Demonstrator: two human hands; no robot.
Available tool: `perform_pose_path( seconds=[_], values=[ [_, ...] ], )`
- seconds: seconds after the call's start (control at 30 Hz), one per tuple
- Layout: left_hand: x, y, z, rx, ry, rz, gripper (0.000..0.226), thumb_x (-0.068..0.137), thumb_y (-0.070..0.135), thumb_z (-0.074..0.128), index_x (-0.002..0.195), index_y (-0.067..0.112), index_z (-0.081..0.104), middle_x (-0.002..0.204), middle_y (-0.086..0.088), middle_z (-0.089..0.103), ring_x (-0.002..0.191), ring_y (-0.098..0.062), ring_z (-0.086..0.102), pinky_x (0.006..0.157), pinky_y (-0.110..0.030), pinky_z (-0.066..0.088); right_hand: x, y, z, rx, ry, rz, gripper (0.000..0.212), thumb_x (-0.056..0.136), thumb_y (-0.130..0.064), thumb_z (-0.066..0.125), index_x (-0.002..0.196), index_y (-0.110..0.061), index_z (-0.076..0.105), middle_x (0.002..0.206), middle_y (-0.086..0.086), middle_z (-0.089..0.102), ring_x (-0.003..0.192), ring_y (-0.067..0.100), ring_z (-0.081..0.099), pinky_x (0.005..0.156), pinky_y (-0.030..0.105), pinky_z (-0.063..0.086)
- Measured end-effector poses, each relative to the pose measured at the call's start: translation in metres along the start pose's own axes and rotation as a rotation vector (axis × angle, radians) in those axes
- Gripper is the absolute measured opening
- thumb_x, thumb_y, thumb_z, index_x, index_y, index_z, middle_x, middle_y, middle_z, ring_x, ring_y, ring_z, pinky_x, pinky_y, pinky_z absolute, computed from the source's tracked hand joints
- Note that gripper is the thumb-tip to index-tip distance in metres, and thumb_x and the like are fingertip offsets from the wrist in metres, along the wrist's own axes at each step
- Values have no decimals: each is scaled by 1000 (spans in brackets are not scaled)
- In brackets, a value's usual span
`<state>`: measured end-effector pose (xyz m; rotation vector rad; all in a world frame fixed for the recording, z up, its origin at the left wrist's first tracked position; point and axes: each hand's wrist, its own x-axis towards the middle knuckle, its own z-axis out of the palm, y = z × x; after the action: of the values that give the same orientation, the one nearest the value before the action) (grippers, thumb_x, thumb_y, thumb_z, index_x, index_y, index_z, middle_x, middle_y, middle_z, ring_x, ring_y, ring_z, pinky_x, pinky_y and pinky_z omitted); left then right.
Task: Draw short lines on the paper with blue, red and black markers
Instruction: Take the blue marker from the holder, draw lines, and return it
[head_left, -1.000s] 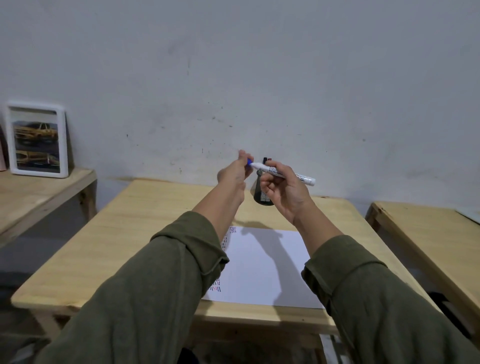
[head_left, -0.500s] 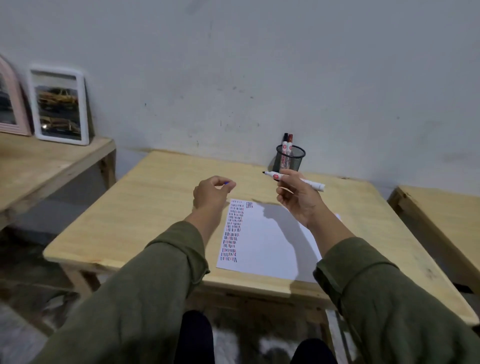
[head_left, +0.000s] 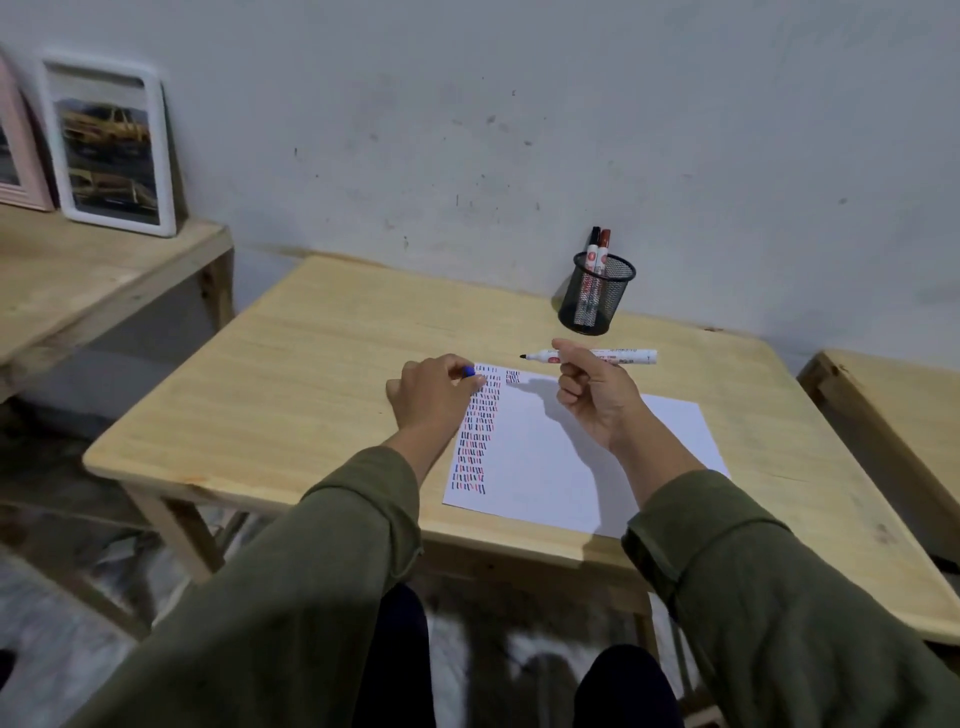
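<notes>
The right hand is raised above the paper, its thumb and curled fingers pinching an uncapped marker near the middle of the white barrel. The marker lies roughly level, its dark tip pointing left and its rear end pointing right — clear of the sheet, with its shadow falling on the paper below. The left hand sits low at the paper's upper left corner, its fingers curled around a blue cap that peeks out between the fingertips; whether the hand rests on the sheet or just over it cannot be told.

The paper lies flat on a pale wooden table, near the front edge. Down its left margin runs a column of short blue, red and black strokes, and a small second patch of strokes sits beside the column's top. The rest of the sheet is white.

At the back of the table, near the wall, stands a black mesh pen cup holding two capped markers — one with a black cap, one with a red cap. On a second wooden table to the left, a white-framed picture leans against the wall beside a pink frame. Both arms wear olive-green sleeves.
</notes>
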<state>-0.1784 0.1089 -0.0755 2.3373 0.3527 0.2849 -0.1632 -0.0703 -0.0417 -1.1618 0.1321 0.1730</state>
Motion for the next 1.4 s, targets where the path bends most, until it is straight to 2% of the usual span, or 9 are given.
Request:
perform_pose_path(
  seconds=[0.1, 0.2, 0.33, 0.47, 0.63, 0.93, 1.4],
  values=[
    [2, -4, -1, 28, -51, 38, 49, 80, 50, 64, 124, 30, 55, 119, 13, 63, 121, -16, 44, 87, -32, 23, 2, 5, 0, -95, 11, 11, 11, 88, -3, 54, 88, -7, 64, 44, -8, 43, 36, 5, 32, 38, 15, 26],
    [2, -8, -2, 38, -73, 68, 58, 78, 51, 66, 128, 27, 51, 123, 13, 60, 124, -15, 41, 93, -34, 25, 3, 8, 2, -130, 40, 10, 10, 87, -2, 56, 82, -7, 63, 46, -4, 46, 36, 5, 35, 38, 14, 29],
    [1, -10, 0, 51, -42, 96, 53, 78, 50, 66, 125, 29, 53, 124, 13, 60, 124, -15, 42, 93, -34, 26, 7, 9, 5, -296, 61, -16, 11, 85, -8, 60, 76, -11, 63, 53, 0, 49, 39, 9, 41, 40, 17, 34],
    [2, -12, 1, 36, -41, 98, 60, 77, 52, 66, 129, 28, 51, 124, 14, 60, 124, -13, 42, 93, -33, 26, 10, 14, 7, -431, 90, -90, 16, 85, -11, 60, 70, -14, 62, 51, 0, 49, 40, 10, 40, 39, 19, 31],
    [3, -13, 3, 31, -37, 99, 64, 77, 53, 65, 133, 28, 48, 125, 14, 60, 124, -13, 41, 96, -34, 26, 11, 21, 9, -410, 110, -117, 14, 86, -8, 59, 72, -12, 62, 52, 0, 51, 40, 5, 44, 40, 15, 34],
    [6, -6, 2, 73, -45, 64, 62, 78, 52, 64, 133, 29, 45, 120, 14, 58, 120, -15, 44, 89, -35, 26, 12, 21, 7, -434, 107, -113, 13, 87, -10, 59, 75, -12, 63, 58, 3, 52, 47, 9, 44, 42, 15, 36],
    [4, -9, 4, 73, -28, 80, 64, 78, 54, 63, 134, 27, 45, 122, 13, 59, 121, -15, 44, 92, -36, 27, 11, 23, 5, -539, 78, -151, 14, 89, -12, 58, 76, -13, 62, 59, 2, 52, 48, 7, 44, 46, 16, 37]
  ],
)
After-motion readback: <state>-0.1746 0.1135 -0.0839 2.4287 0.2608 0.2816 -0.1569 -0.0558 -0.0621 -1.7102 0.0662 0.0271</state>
